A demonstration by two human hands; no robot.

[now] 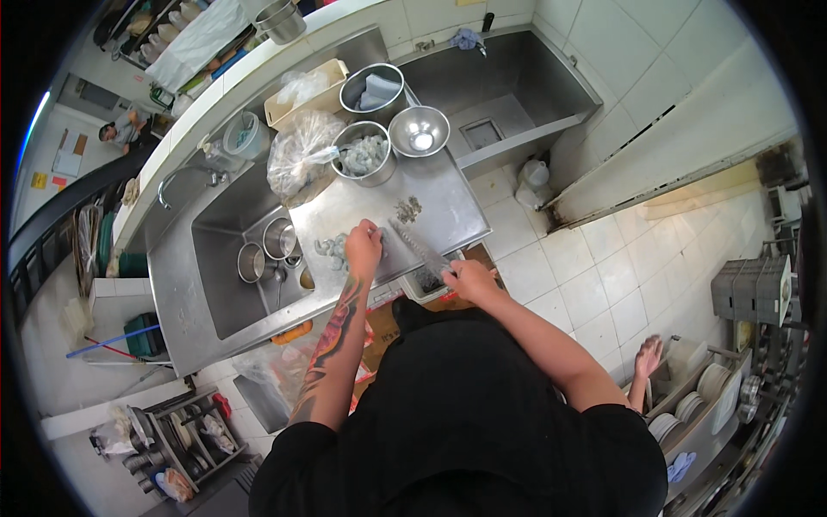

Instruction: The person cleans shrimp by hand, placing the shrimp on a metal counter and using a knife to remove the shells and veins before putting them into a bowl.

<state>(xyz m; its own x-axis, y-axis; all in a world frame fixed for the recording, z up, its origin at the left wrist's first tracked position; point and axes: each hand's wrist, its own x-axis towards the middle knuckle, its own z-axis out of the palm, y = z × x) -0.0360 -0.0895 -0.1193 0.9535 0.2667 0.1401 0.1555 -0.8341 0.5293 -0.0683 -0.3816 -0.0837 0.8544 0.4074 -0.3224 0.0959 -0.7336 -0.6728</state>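
Note:
My left hand (363, 245) presses down on a raw grey shrimp on the steel counter (448, 202), with a small heap of shrimp (330, 249) just to its left. My right hand (471, 279) grips the handle of a large knife (419, 246), its blade angled toward the left hand. A little pile of dark scraps (407, 208) lies on the counter beyond the blade.
Behind stand a metal bowl of shrimp (363, 153), an empty bowl (419, 131), a pot holding a cloth (373, 89) and a plastic bag (300, 155). A sink (215, 267) with small pots lies left, a deep sink (508, 77) at the back. Another person's hand (648, 355) reaches in at the right.

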